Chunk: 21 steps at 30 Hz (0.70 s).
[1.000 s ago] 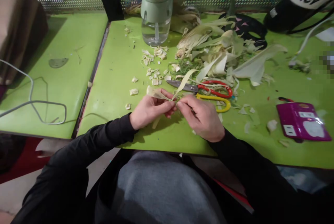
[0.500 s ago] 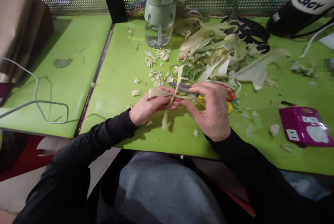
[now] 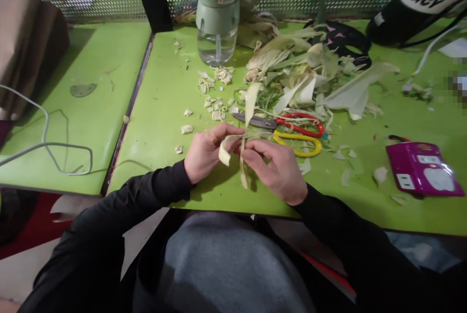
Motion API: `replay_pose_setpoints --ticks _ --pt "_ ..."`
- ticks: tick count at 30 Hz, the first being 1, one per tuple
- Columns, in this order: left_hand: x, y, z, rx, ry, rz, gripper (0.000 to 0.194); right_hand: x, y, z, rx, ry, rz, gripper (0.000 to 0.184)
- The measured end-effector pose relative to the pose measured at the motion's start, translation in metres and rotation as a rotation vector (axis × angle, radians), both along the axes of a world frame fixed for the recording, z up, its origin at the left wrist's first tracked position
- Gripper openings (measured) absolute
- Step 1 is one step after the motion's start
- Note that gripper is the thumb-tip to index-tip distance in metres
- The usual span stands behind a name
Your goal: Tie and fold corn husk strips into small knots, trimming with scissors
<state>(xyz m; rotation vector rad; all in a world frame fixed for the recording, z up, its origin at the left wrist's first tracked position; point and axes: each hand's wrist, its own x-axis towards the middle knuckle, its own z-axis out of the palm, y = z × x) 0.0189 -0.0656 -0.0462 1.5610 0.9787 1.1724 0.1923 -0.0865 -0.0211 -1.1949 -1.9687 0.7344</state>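
Pale corn husk strips cross one another between my two hands, above the near part of the green table. My left hand has its fingers closed on them from the left, and a curled strip end hangs over its fingertips. From the right, my right hand pinches the strips close to where they cross. The fingertips of both hands nearly meet; the crossing itself is partly hidden by them. Scissors with one red and one yellow handle lie just beyond my right hand, blades pointing left.
Cut husk bits are scattered beyond my left hand. A heap of corn husks lies behind the scissors. A green water bottle stands at the back, a black bottle far right. A purple packet lies at right.
My right hand has moved left and down onto the strips, uncovering the scissors' handles. The left strip end now curls downward. The view has shifted slightly.
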Motion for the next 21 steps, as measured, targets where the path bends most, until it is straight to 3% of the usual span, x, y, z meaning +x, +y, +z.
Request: replay_pose_setpoints --ticks 4,9,16,21 --pt "-0.003 -0.003 0.006 0.046 0.161 0.021 0.018 0.001 -0.002 0.002 0.027 0.003 -0.042 0.03" --pt "-0.006 -0.004 0.011 0.119 0.295 0.003 0.018 0.003 -0.006 0.004 0.094 -0.005 0.004 0.027" --pt "-0.005 -0.013 0.022 0.143 0.302 -0.032 0.012 0.004 -0.008 0.005 0.282 -0.076 0.08 0.028" --pt "-0.005 -0.016 0.028 0.108 0.33 -0.042 0.009 0.003 -0.011 0.004 0.327 -0.13 0.078 0.028"
